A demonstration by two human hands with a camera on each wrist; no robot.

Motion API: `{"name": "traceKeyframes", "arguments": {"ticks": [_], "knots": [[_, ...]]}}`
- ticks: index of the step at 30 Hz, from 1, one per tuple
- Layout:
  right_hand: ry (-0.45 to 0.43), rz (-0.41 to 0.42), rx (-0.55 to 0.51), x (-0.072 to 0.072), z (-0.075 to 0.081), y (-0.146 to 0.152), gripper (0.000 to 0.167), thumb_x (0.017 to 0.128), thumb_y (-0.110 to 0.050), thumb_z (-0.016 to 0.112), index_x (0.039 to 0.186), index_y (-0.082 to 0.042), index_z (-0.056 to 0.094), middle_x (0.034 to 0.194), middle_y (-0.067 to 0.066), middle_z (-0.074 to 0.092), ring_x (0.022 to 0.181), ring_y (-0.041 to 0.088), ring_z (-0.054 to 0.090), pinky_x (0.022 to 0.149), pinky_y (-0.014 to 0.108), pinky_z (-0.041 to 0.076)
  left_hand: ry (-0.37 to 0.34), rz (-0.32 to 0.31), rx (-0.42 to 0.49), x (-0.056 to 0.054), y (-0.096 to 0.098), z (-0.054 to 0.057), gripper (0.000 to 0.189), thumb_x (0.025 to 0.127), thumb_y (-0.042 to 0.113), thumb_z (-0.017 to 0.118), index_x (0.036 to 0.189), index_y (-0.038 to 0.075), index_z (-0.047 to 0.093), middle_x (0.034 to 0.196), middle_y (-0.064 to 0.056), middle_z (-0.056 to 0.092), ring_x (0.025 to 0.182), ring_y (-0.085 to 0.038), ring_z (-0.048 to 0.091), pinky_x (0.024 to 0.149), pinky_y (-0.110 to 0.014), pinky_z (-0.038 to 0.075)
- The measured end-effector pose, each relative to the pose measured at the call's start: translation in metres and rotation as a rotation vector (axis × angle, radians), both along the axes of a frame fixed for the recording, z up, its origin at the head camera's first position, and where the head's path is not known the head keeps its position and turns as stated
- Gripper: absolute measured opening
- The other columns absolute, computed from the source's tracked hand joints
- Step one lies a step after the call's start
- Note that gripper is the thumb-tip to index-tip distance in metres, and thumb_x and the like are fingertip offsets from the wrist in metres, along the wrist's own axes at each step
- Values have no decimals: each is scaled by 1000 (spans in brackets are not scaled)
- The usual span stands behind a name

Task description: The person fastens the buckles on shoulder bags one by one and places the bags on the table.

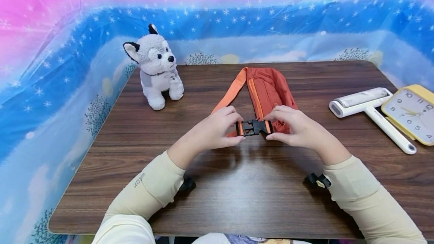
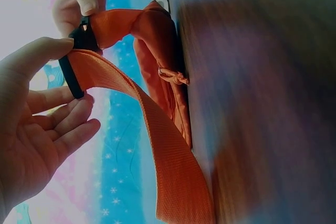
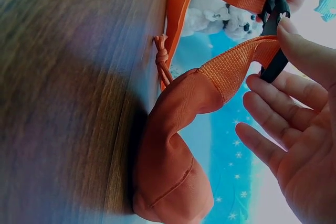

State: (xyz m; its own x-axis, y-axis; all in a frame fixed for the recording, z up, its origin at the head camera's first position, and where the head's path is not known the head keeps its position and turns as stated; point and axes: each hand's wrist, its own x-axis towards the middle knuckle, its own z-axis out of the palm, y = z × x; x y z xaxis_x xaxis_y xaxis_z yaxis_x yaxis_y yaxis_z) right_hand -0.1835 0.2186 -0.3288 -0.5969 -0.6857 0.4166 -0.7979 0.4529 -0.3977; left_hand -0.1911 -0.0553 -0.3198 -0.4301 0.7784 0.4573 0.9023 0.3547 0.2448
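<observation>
A rust-red waist bag [image 1: 269, 86] lies on the table with an orange zip and an orange webbing strap [image 1: 232, 91]. The two halves of its black side-release buckle [image 1: 255, 127] meet in line between the hands. My left hand [image 1: 218, 129] pinches the left end of the buckle between thumb and fingers. On the opposite side, my right hand [image 1: 300, 129] pinches the other end the same way. In the left wrist view, the strap [image 2: 170, 156] loops down from the buckle. The right wrist view shows short webbing [image 3: 231, 72] joining the buckle to the bag.
A grey and white plush husky [image 1: 157, 70] sits at the back left of the brown wooden table [image 1: 135, 138]. To the right are a white lint roller [image 1: 376, 114] and a yellow-framed clock [image 1: 413, 114]. A snowflake-patterned cloth [image 1: 217, 18] hangs behind.
</observation>
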Motion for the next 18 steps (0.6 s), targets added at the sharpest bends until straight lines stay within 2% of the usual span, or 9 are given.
{"name": "traceKeyframes", "arguments": {"ticks": [18], "knots": [[-7,19,-4,1,-1,1,35,76,-15,79,106,-9,64,101,2,59,88,18,54,74,38,46,30,0,3,2,2,0,28,81,24,72,95,1,63,90,-6,53,76,-16,45,70,-27,40]]}}
